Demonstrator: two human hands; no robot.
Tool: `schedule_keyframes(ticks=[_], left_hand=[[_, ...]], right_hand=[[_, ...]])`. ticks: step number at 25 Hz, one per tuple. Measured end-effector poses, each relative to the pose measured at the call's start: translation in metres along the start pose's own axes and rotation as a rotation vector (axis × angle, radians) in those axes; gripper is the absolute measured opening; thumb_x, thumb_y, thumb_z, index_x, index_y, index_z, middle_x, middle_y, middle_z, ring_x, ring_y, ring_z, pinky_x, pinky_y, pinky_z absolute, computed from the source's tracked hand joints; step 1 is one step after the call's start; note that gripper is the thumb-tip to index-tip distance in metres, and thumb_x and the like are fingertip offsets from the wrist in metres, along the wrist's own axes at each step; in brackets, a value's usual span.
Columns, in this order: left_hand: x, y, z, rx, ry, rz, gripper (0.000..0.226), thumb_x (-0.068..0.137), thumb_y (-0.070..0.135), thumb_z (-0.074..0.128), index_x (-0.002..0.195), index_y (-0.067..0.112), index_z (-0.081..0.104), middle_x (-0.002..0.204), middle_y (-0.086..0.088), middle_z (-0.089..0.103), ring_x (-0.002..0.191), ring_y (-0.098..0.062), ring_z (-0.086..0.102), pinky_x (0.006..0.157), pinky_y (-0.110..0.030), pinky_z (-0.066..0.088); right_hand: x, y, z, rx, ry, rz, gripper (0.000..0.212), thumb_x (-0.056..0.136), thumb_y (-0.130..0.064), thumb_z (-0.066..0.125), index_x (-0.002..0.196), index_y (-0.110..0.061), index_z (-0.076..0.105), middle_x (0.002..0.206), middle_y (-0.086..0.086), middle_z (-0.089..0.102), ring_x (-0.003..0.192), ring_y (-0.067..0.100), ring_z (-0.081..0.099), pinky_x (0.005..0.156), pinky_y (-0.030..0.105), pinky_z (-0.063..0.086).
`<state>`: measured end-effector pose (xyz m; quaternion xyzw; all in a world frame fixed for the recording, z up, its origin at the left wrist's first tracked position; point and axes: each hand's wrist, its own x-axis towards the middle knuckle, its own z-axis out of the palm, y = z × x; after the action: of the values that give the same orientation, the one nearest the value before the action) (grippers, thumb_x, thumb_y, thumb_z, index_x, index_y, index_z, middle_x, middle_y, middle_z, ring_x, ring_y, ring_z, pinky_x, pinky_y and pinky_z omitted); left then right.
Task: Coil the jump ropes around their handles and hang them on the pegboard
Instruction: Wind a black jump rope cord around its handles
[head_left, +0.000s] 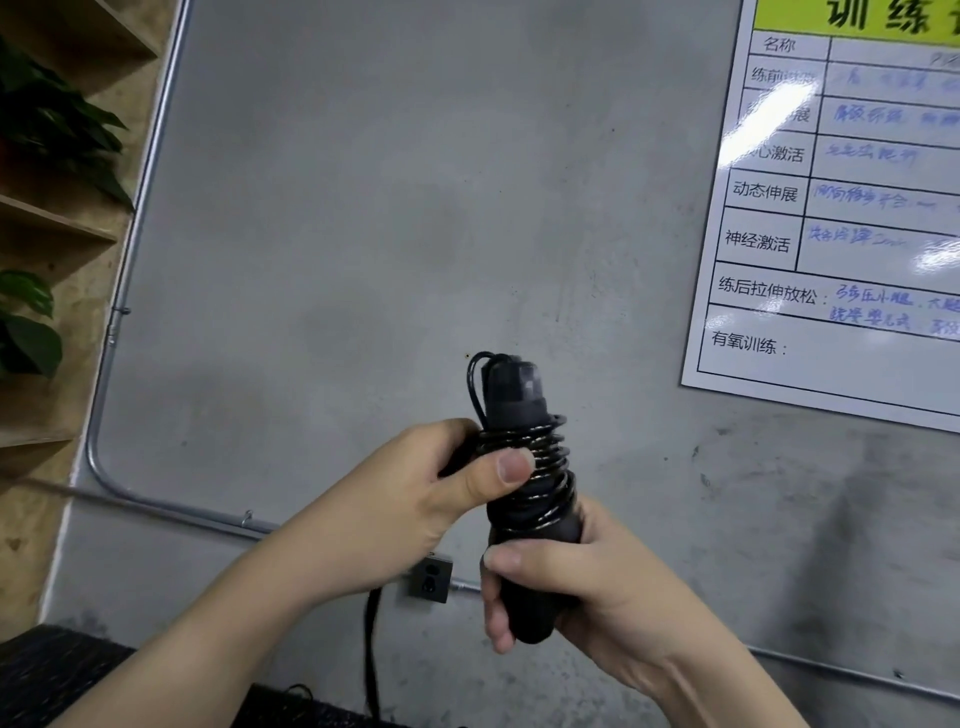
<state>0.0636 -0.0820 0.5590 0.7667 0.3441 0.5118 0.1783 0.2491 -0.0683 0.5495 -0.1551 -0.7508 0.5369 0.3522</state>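
The person stands facing the grey wall (395, 218) with the jump rope (524, 467) held upright in front of them, its black cord wound in tight turns round the paired handles (519, 587). The right hand (561, 587) wraps its fingers round the lower end, I'd guess to keep the bundle steady. The left hand (415, 499) curls round the upper part, thumb pressed flat on the coils, probably so the turns can't spring loose. A small loop of cord stands free at the top. No pegboard is in sight, so hanging looks yet to come.
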Motion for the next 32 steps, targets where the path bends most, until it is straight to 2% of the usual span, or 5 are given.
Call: schedule_keyframes(ticks=[5,16,24,29,32], left_hand=[[-0.001,0.002,-0.006,0.389,0.147,-0.108,0.091,0.049,0.108,0.037,0.062,0.019,0.036,0.053,0.01,0.029,0.052,-0.008,0.026,0.051,-0.025,0.025],[-0.007,0.011,0.012,0.397,0.204,0.053,0.061,0.085,0.076,0.041,0.064,0.019,0.037,0.052,0.011,0.033,0.049,-0.009,0.03,0.049,-0.024,0.029],[-0.004,0.011,0.017,0.37,0.264,0.055,0.066,0.08,0.084,0.044,0.062,0.02,0.043,0.05,0.011,0.033,0.048,-0.009,0.031,0.049,-0.026,0.028],[-0.002,0.005,-0.001,0.125,0.052,0.063,0.068,0.083,0.081,0.053,0.092,0.016,0.07,0.082,-0.016,0.069,0.076,-0.031,0.066,0.08,-0.055,0.054],[-0.006,0.009,0.004,0.006,-0.058,0.071,0.055,0.087,0.071,0.058,0.104,0.021,0.073,0.097,-0.004,0.078,0.097,-0.019,0.074,0.093,-0.047,0.054]], right_hand=[[-0.001,-0.007,-0.006,-0.278,0.23,-0.16,0.022,0.075,-0.003,0.074,0.068,-0.019,0.06,0.058,0.012,0.056,0.049,0.025,0.054,0.05,0.027,0.043],[0.005,-0.007,-0.01,-0.374,0.428,-0.219,0.014,0.08,0.007,0.074,0.083,-0.002,0.064,0.063,0.005,0.055,0.058,0.019,0.051,0.053,0.027,0.048],[0.014,0.024,0.016,-0.369,0.602,-0.284,0.018,0.077,-0.005,0.076,0.084,-0.021,0.072,0.068,0.011,0.067,0.06,0.016,0.058,0.058,0.047,0.053],[0.002,0.006,-0.008,-0.255,0.104,-0.138,0.026,0.078,-0.027,0.077,0.091,-0.007,0.067,0.076,0.019,0.064,0.07,0.03,0.057,0.062,0.048,0.036],[-0.002,0.009,-0.009,-0.049,-0.091,-0.093,0.043,0.078,-0.021,0.073,0.099,0.011,0.054,0.07,0.012,0.054,0.061,0.027,0.048,0.058,0.04,0.03]])
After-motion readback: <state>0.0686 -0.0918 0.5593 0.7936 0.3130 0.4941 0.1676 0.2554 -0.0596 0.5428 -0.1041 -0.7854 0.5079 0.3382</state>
